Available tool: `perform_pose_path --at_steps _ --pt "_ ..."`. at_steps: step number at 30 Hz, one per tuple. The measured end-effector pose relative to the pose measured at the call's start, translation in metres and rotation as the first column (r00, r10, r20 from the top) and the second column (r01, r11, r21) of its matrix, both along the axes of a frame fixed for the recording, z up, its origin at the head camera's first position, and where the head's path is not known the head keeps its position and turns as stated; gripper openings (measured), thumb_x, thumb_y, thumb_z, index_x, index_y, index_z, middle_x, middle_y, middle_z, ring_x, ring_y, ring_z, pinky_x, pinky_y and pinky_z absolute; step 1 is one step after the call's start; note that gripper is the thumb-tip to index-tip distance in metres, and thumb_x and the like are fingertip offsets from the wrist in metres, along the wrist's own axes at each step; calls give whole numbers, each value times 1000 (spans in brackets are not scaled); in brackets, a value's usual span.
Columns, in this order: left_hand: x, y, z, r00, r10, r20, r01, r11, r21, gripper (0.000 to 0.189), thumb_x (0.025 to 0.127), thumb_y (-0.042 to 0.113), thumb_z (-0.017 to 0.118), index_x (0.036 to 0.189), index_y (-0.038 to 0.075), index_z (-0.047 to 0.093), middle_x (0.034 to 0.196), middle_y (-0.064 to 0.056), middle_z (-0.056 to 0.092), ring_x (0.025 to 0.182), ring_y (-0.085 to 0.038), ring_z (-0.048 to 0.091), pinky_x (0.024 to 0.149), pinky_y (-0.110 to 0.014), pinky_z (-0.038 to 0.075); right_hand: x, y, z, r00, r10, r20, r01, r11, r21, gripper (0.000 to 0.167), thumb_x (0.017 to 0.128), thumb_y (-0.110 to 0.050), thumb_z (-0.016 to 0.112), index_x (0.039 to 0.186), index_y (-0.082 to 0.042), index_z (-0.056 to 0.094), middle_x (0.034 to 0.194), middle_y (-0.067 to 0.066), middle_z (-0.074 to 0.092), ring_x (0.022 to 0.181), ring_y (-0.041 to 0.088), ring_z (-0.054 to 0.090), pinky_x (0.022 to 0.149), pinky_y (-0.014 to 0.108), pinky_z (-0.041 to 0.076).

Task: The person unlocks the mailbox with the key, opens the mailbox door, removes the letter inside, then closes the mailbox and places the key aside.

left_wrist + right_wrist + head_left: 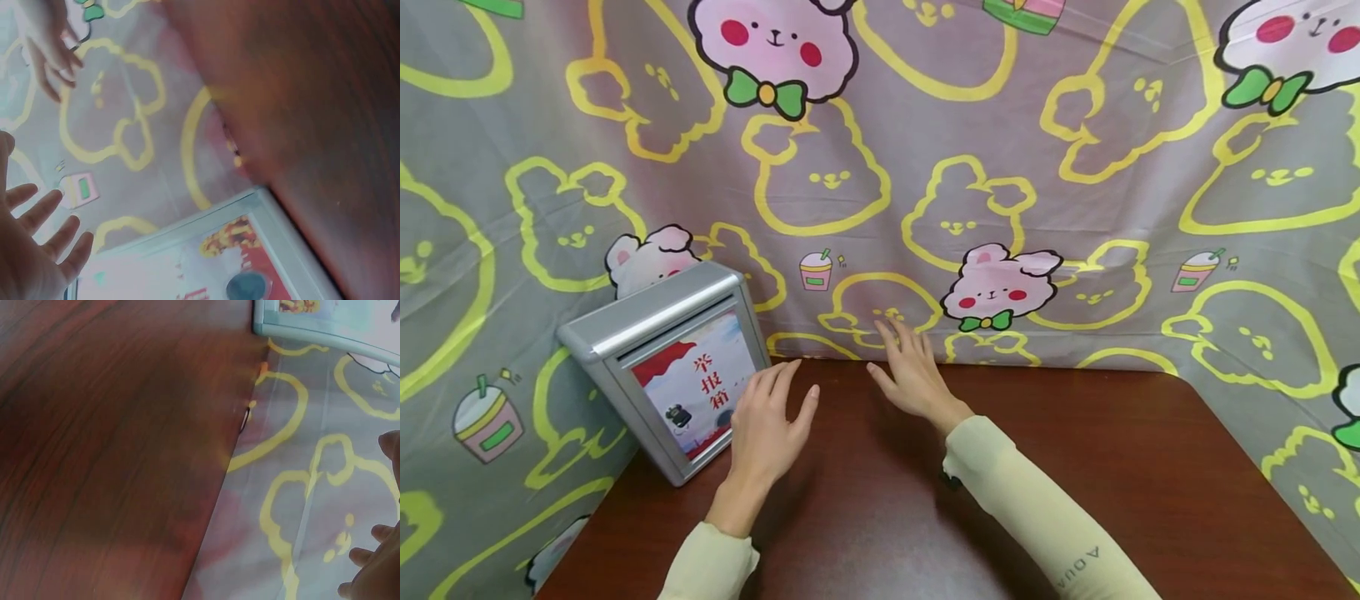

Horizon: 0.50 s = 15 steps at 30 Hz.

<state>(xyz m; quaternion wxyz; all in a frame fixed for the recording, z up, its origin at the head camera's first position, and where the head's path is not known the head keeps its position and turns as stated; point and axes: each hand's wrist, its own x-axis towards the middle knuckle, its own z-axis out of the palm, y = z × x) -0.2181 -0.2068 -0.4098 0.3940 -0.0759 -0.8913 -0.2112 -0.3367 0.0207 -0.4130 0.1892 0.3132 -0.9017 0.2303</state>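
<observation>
A silver metal box (651, 315) with a slot under its lid stands tilted in view at the table's left back. Its front holds a poster (700, 375) with red Chinese characters. My left hand (767, 429) is before the box's right side, fingers spread and holding nothing; whether it touches the box cannot be told. Towards the back edge of the table, my right hand (913, 375) hangs with fingers extended and nothing in them. The left wrist view shows the left palm (31, 256) and the box's frame (281, 237). In the right wrist view, the box corner (269, 328) appears at the top.
The dark reddish-brown table (1075, 467) spreads in front of me and to the right. A grey-pink patterned cloth (880, 192) hangs behind the table and along both sides. Light sleeves (1037, 500) cover both forearms.
</observation>
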Motion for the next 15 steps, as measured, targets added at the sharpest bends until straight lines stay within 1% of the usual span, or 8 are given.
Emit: perform_pose_path --at_steps 3,8,12,15 --pt "9 -6 4 1000 6 -23 -5 1000 24 48 94 37 69 133 9 66 129 -13 65 121 -34 56 90 -60 51 1 -7 -1 1000 14 24 -13 1000 -13 72 103 -37 59 162 -11 26 164 20 27 151 37 26 119 69 19" --pt "24 -17 11 996 16 -89 -12 999 46 45 93 31 71 131 7 67 129 -13 65 120 -35 57 91 -61 49 3 -16 -1 996 43 73 -39 997 -65 72 103 -36 59 162 -11 25 163 19 28 149 37 28 120 65 19" --pt "38 -26 17 991 44 -127 -37 998 56 45 92 29 70 130 5 67 129 -14 65 118 -36 58 90 -61 50 2 -25 -1 993 64 101 -55 995 -86 73 103 -36 58 163 -11 23 163 20 28 150 37 28 121 65 19" --pt "48 -36 22 985 79 -156 -67 995 78 45 93 29 69 130 4 66 129 -17 64 118 -38 57 90 -60 50 1 -31 -2 992 74 104 -64 993 -99 73 104 -36 58 162 -10 23 162 21 29 150 37 28 120 66 20"
